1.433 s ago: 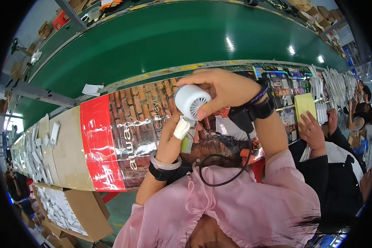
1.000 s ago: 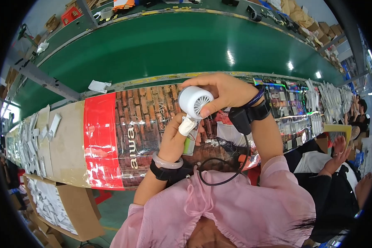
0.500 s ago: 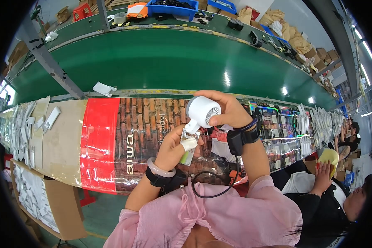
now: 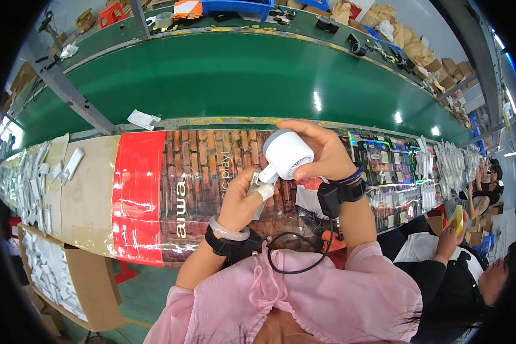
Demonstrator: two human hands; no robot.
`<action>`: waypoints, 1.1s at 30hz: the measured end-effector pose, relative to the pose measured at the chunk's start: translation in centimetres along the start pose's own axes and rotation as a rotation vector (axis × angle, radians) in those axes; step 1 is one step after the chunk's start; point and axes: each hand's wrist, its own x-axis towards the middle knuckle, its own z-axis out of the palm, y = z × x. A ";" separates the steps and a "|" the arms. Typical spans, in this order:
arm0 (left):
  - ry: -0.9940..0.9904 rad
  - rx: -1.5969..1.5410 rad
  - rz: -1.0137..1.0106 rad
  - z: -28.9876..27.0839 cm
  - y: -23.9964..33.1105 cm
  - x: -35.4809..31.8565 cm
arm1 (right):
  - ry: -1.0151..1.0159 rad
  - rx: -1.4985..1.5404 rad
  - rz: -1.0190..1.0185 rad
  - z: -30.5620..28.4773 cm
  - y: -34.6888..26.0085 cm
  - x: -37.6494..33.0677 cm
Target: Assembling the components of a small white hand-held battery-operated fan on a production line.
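Note:
A white handheld fan head (image 4: 285, 150) with a grey rim and a slotted grille is in the grasp of my right hand (image 4: 333, 156), fingers over its far side and thumb near the grille. Its short white stem (image 4: 268, 174) points down and left to my left hand (image 4: 236, 202). My left fingers are closed on a small white plastic part (image 4: 257, 180) at the stem's end; whether the two are joined I cannot tell. A white covering (image 4: 265, 191) wraps my left thumb. My left palm hides most of what lies below it.
Beneath my hands is a bench covered with printed sheets (image 4: 198, 172). White plastic parts (image 4: 37, 180) are heaped left, and more (image 4: 441, 166) lie right. A cardboard box (image 4: 94, 286) of white pieces stands lower left. Beyond runs a green conveyor (image 4: 212, 74). A person (image 4: 458, 246) sits right.
The fan head has tilted, its grille turning down toward me, and shifted slightly right. My left hand still grips at the stem. The person's yellow item at right has turned.

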 end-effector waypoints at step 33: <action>-0.123 0.038 -0.003 1.1 0.3 -0.3 | -0.259 -0.227 0.247 -1.0 -3.7 2.3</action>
